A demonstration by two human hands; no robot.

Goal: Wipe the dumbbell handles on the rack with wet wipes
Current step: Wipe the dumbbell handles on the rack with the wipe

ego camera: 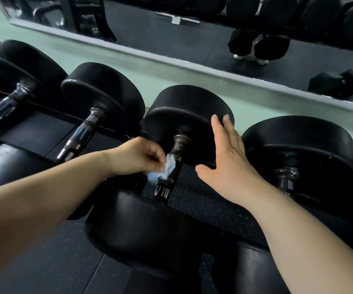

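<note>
While the left hand (135, 155) pinches a crumpled pale-blue wipe (167, 169) between its thumb and curled fingers, the wipe lies against the handle (177, 152) of the middle dumbbell (192, 98). It sits on the handle's 9 o'clock side, about midway along, though it is blurred. The hand is at 9 o'clock of the handle, with its forearm running out toward 8 o'clock.

The right hand (226, 162) is at 3 o'clock of the handle. Its fingers are straight and close together, and its thumb is spread toward 9 o'clock. Its fingertips rest on the rim of the dumbbell's far head (177, 124), and it holds nothing. The near head (141, 225) lies at 6 o'clock of the handle, between the two forearms.

The dumbbell lies on the rack (29, 128), its handle running roughly from 12 to 6 o'clock with a slight tilt. Two more dumbbells (99, 92) (22, 62) lie alongside toward 9 and 10 o'clock, and another (298, 141) sits just beside it at 3 o'clock. All have round black heads and dark metal handles. Speckled dark floor (203, 200) shows under the handle.

Past the far heads, toward 12 o'clock, runs a green wall (128, 66). Above it is a framed mirror (171, 45), which reflects dumbbell heads and, at 1 o'clock, a person's legs (256, 45) in dark trousers and pale shoes.
</note>
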